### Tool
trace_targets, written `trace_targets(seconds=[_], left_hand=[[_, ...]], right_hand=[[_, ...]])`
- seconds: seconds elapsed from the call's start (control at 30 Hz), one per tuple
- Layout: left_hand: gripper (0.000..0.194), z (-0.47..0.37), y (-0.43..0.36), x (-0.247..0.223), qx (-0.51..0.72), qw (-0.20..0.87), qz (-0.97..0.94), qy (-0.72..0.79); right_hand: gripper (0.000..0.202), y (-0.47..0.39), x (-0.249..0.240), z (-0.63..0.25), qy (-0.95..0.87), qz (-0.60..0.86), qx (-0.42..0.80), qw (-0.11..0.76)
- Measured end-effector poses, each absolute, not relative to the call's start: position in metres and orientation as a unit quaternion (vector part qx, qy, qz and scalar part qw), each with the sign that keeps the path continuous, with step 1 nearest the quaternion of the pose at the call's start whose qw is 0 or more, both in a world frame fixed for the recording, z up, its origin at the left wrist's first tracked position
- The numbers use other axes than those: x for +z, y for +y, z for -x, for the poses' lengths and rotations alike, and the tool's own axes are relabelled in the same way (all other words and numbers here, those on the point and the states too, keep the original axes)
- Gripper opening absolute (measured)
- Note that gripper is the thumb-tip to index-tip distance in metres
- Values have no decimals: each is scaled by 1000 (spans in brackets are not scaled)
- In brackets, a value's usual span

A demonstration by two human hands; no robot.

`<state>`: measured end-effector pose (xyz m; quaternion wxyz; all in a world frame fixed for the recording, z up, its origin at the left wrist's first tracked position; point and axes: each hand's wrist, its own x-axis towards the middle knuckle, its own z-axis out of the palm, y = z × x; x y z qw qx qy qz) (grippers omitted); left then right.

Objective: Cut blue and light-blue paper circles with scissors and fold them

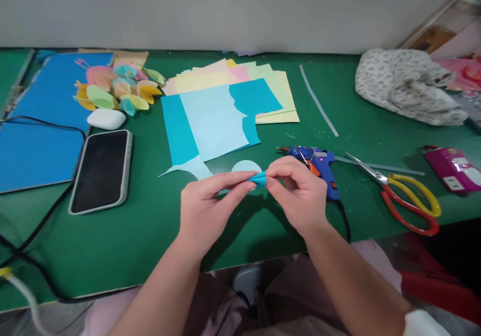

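Between my two hands, above the table's near part, is a small folded piece of turquoise paper (260, 179). My left hand (210, 208) pinches its left end between thumb and fingertips. The right end is pinched the same way by my right hand (298, 193). A pale blue paper circle (246, 166) lies on the table just behind my fingertips, partly hidden by them. Farther back, cut sheets of light blue paper (212, 120) and turquoise paper (178, 130) lie over a stack of yellow sheets (278, 90).
On the green table (158, 246), a phone (101, 171), white case (106, 118) and paper petals (116, 85) lie left. A blue glue gun (323, 168), scissors (398, 191), clear sticks (318, 101), a purple device (453, 170) and patterned cloth (406, 85) are right.
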<state>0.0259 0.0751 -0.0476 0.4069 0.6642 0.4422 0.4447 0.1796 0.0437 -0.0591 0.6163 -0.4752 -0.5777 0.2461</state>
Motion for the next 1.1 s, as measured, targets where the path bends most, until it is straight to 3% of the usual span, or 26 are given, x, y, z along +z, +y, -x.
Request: trace_targets(seconds=[0.33,0.7,1.1], left_hand=[[10,-30,77,-54,480,525,-552,434],[16,-28,75,-52,466,397,-642,461],[19,-28,73,-49,461,397,-648,459]], right_hand=[[19,44,-54,-175,-559,456,264,640],[17,44,-57,-176,-568,459,258,633],[18,44,-57,-177,-569,452,282,627]])
